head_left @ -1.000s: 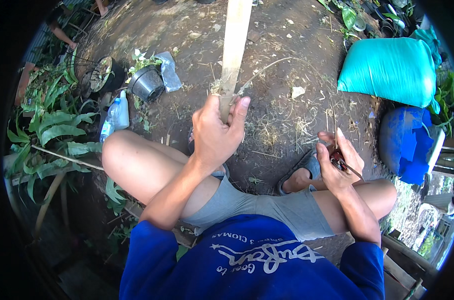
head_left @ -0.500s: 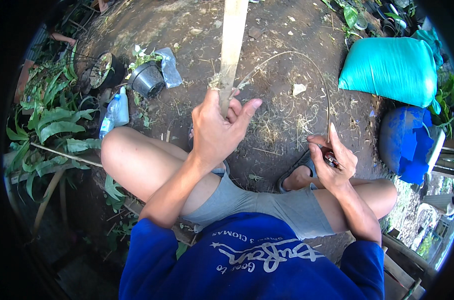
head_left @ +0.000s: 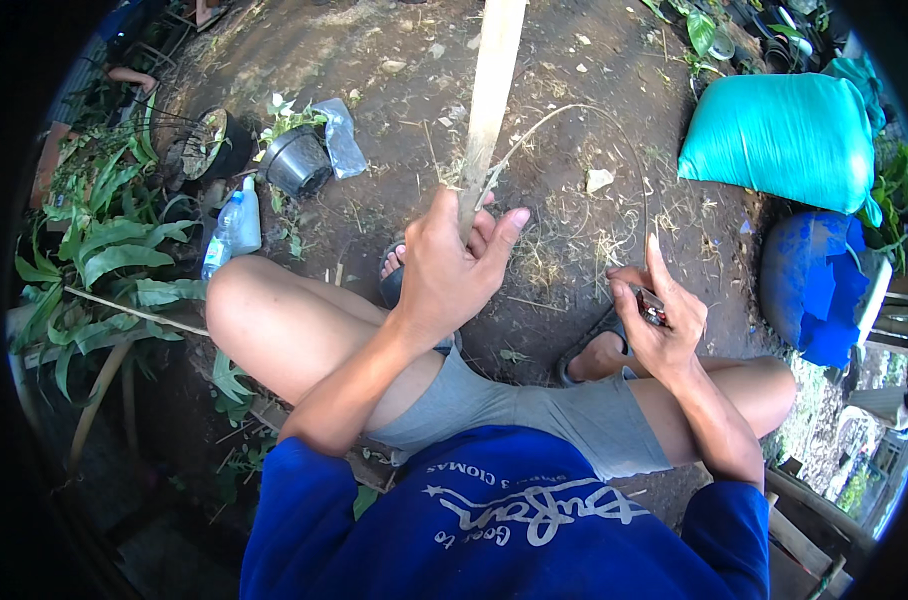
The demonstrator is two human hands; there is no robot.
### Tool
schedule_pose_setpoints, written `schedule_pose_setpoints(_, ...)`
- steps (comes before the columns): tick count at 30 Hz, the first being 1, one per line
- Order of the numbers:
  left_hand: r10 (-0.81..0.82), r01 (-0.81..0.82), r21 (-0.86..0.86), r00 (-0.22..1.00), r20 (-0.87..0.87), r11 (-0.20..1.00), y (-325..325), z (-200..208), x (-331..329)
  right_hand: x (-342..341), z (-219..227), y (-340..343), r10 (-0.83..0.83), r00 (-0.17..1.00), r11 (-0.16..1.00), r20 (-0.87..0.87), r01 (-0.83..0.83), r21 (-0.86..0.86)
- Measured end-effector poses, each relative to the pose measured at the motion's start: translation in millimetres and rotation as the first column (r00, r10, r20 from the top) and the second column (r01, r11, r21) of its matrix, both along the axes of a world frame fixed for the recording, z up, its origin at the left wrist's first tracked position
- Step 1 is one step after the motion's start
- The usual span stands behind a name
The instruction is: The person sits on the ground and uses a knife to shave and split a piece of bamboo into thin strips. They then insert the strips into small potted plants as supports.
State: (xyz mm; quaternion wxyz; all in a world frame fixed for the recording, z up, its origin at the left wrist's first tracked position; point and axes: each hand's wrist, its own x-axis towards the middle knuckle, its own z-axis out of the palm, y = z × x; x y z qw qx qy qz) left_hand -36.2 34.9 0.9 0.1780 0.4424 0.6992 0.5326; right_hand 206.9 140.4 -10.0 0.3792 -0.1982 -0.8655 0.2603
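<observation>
My left hand (head_left: 444, 270) is closed round the lower end of a long, flat, pale wooden strip (head_left: 494, 85), which points away from me. From beside that grip a thin brown strand (head_left: 614, 113) arches over to the right and comes down to my right hand (head_left: 671, 325). The right hand is closed on a small metal tool with red on it (head_left: 653, 309); most of it is hidden in the palm, so its kind cannot be made out. That hand's index finger points up along the strand's end. Frayed fibres stick out beside the left fist.
Dry shavings (head_left: 544, 260) litter the bare soil between my feet. To the left are a black plant pot (head_left: 296, 162), a plastic bottle (head_left: 222, 235) and leafy plants (head_left: 114, 250). A full turquoise sack (head_left: 779, 140) and a broken blue container (head_left: 814, 285) stand to the right.
My left hand has shifted slightly right and nearer to me, bringing the wooden strip's far end to the right. The right hand has moved slightly left, and the strand's arch has narrowed a little.
</observation>
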Motion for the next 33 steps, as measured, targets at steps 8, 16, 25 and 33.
schedule_pose_setpoints(8,-0.058,0.057,0.022,0.998,0.032,0.998,1,-1,6,2,1,-2,-0.021,0.999,0.999,0.035,0.022,-0.038)
schedule_pose_setpoints(16,-0.066,0.076,-0.049,0.98,0.187,0.996,-6,-6,-7,20,-4,-9,-0.147,0.988,0.957,-0.036,0.133,-0.258)
schedule_pose_setpoints(25,0.0,0.001,0.177,1.0,-0.009,0.984,0,-11,-28,40,10,30,-0.158,0.974,0.596,-0.161,-0.036,-0.802)
schedule_pose_setpoints(33,-0.112,0.122,0.127,0.99,-0.082,0.984,-5,3,-46,70,29,59,-0.01,0.895,0.125,-0.446,-0.441,-0.889)
